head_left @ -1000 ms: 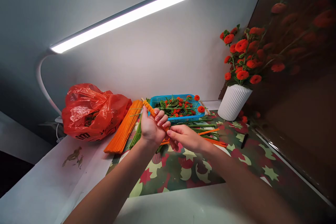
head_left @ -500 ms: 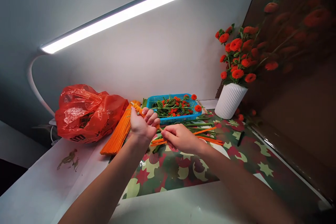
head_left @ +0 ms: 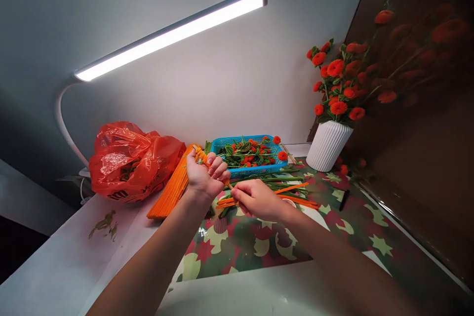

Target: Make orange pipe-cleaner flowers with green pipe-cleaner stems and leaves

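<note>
Nearest the viewer, two bare forearms reach in over a white tabletop (head_left: 237, 289) and a mat (head_left: 240, 247) patterned in dark green, red and cream. Between them, at the middle of the scene, is an orange fuzzy coil (head_left: 201, 154) wound around a thin, pale stick (head_left: 231, 186). The left hand (head_left: 208, 177), palm turned up, has its fingers curled around the coil, hiding its middle; the upper end slants out past the thumb. The right hand (head_left: 257, 200) pinches the stick's lower end, thumb against forefinger with little gap; its other fingers are folded and partly hidden.

Just behind the right hand, which covers some of them, lie loose orange strips (head_left: 301, 202) and green stems (head_left: 285, 178). A slim black object (head_left: 344, 200) lies farther right. Behind the left hand, partly blocked by it, is a thick bundle of orange stems (head_left: 168, 200), with a red plastic bag (head_left: 133, 163) to its left. Beyond the hands sits a blue basket (head_left: 259, 171) of orange-red flowers and leaves. To its right stands a white ribbed vase (head_left: 329, 145) of similar blooms (head_left: 337, 69). A lit bar lamp (head_left: 174, 34) slants above, before a pale wall.
</note>
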`<state>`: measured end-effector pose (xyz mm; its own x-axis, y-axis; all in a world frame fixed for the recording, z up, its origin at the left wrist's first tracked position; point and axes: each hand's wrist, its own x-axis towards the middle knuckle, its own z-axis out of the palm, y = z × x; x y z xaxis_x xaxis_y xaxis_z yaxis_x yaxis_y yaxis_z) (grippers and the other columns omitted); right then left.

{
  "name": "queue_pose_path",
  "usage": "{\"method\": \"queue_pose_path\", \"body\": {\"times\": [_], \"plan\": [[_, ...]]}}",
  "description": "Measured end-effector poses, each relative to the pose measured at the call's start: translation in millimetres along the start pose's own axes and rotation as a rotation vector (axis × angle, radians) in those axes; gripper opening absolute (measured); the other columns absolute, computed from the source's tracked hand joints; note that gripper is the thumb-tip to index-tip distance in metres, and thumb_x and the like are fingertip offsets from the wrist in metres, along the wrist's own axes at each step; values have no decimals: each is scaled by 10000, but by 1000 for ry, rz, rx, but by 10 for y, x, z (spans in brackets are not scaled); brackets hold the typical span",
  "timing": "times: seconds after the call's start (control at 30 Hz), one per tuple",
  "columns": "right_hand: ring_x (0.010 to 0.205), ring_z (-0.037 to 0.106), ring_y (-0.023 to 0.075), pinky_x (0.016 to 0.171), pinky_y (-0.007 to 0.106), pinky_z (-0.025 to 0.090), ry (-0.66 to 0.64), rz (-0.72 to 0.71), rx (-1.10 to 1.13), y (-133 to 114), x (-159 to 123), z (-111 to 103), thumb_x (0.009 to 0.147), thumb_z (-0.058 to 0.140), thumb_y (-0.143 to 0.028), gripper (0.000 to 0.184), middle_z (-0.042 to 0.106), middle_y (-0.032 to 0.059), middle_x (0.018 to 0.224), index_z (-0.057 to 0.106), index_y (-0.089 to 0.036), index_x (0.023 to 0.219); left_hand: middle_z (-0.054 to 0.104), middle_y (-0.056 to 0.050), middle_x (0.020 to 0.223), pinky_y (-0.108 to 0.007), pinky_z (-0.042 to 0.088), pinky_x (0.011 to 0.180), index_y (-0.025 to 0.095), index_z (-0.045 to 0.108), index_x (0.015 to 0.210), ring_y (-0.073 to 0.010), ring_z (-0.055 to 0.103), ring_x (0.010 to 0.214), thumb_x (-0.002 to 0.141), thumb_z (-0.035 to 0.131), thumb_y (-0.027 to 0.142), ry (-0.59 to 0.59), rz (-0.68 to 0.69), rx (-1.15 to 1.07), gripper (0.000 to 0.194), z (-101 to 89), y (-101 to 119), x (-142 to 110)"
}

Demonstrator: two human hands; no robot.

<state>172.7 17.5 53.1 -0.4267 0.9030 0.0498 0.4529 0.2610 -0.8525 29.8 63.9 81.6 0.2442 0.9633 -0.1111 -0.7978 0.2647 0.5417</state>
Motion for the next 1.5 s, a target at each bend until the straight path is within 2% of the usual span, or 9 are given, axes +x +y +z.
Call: {"method": "queue_pose_path", "body": {"times": [0.2, 0.33, 0.7, 1.0, 1.13, 1.2, 1.27, 1.4, 1.5], "plan": [[443, 358, 70, 485, 218, 258, 5, -6, -21, 15, -4, 1, 915, 417, -272, 351, 468, -58, 461, 424, -178, 576, 264, 40, 331, -224, 228, 321, 201, 282, 435, -86, 233, 275, 812, 85, 764, -69, -50, 62, 706, -18, 33, 6], [445, 346, 70, 480, 225, 236, -1, -4, -56, 41, -1, 3, 913, 420, -269, 341, 464, -58, 466, 439, -176, 585, 266, 41, 337, -228, 267, 344, 197, 267, 426, -84, 243, 290, 781, 103, 802, -140, -123, 112, 720, -38, 57, 26], [466, 351, 71, 488, 226, 229, 10, -29, -80, 38, -4, 7, 912, 419, -253, 327, 467, -54, 481, 455, -171, 597, 241, 42, 319, -238, 247, 347, 202, 208, 415, -84, 221, 282, 828, 160, 728, -121, -131, 141, 670, -14, 99, 21], [448, 368, 65, 462, 203, 259, -35, -2, -90, -44, -33, -26, 905, 412, -273, 319, 493, -48, 494, 463, -172, 606, 123, 59, 360, -242, 168, 352, 207, 124, 477, -88, 128, 303, 886, 189, 452, -43, -10, 115, 481, 34, 204, 14], [473, 448, 79, 457, 189, 321, -190, 91, -145, -21, -62, -245, 886, 415, -295, 285, 544, -26, 560, 527, -172, 655, 86, 56, 395, -249, 162, 365, 198, 87, 526, -94, 106, 344, 883, 210, 390, -21, 107, 116, 424, 25, 490, -41], [486, 488, 92, 459, 192, 339, -343, 163, -283, -3, -124, -494, 842, 471, -273, 242, 551, -16, 557, 561, -164, 646, 87, 55, 413, -244, 185, 368, 192, 88, 550, -96, 103, 365, 890, 202, 393, -29, 226, 105, 412, 8, 704, -106], [476, 482, 100, 456, 200, 335, -393, 266, -373, 15, -246, -794, 805, 507, -267, 207, 542, -15, 525, 601, -159, 655, 115, 52, 424, -237, 218, 364, 190, 93, 565, -97, 117, 380, 886, 151, 457, -38, 355, 104, 421, -12, 892, -174], [478, 431, 103, 444, 217, 278, -117, 325, -417, 159, -637, -1256, 817, 499, -357, 288, 511, -14, 519, 625, -156, 654, 138, 50, 418, -231, 257, 355, 191, 106, 569, -101, 133, 379, 881, 32, 534, -52, 371, 147, 470, -17, 996, -237], [466, 419, 116, 436, 240, 246, 215, 487, -615, 496, -937, -1345, 848, 466, -370, 340, 510, 1, 521, 645, -158, 651, 164, 57, 397, -220, 264, 351, 194, 130, 555, -90, 115, 369, 894, 53, 545, -105, 273, 178, 495, 13, 883, -210]]}}
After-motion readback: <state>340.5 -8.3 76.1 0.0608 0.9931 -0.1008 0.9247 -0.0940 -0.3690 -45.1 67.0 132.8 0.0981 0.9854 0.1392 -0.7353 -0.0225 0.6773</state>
